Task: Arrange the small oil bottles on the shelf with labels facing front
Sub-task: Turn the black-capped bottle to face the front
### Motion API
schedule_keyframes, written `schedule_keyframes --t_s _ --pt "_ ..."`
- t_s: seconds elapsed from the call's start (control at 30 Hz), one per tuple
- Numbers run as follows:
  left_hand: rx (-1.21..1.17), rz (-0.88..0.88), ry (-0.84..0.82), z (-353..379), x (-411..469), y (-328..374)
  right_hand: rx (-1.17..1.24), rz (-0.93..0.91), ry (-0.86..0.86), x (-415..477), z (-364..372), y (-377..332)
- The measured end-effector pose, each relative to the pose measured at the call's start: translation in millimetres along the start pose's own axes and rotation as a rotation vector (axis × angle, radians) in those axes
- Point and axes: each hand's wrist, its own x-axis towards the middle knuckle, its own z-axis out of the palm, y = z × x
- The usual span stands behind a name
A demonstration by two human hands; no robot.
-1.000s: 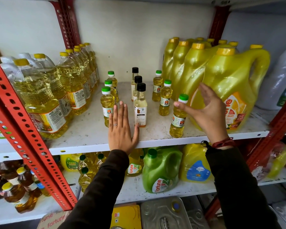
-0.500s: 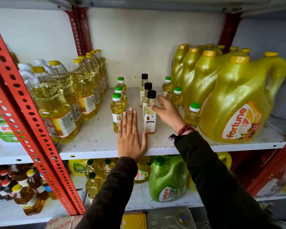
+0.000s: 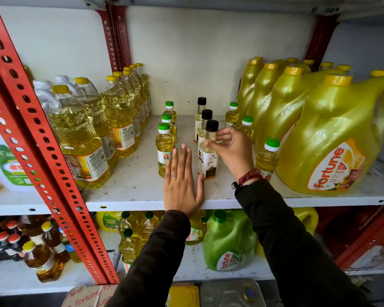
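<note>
Small oil bottles stand in three rows on the white shelf (image 3: 129, 196). The left row has green caps, its front bottle (image 3: 164, 149) showing a label. The middle row has black caps; my right hand (image 3: 233, 147) pinches the neck of the front black-capped bottle (image 3: 207, 160), whose label faces forward. The right row has green caps, with its front bottle (image 3: 267, 159) next to my right wrist. My left hand (image 3: 182, 185) lies flat on the shelf's front edge between the left and middle rows, fingers together, holding nothing.
Tall clear oil bottles (image 3: 80, 138) crowd the shelf's left side, behind a red slotted upright (image 3: 47, 156). Large yellow jugs (image 3: 337, 138) fill the right side. The lower shelf holds a green jug (image 3: 228, 242) and more bottles.
My right hand left the front green-capped bottle on the right, crossed to the middle row and closed on the front black-capped bottle's neck. The left hand stayed flat. The camera moved closer.
</note>
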Motion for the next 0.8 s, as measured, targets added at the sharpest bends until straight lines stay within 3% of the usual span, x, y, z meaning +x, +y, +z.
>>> schedule_keyframes --t_s 0.13,0.27,0.53,0.8 --pt "0.003 0.003 -0.014 -0.5 -0.1 0.1 -0.074 -0.010 0.008 -0.1 2.1 -0.6" --pt "0.008 0.007 -0.017 -1.9 0.0 0.2 -0.083 -0.034 -0.093 -1.8 0.8 -1.2" --pt "-0.022 -0.003 -0.025 -3.8 0.5 1.0 -0.212 -0.161 0.001 -7.6 6.5 -7.2" --pt "-0.089 -0.020 -0.013 -6.6 -0.4 2.1 -0.304 -0.191 -0.047 -16.0 -2.6 -13.2"
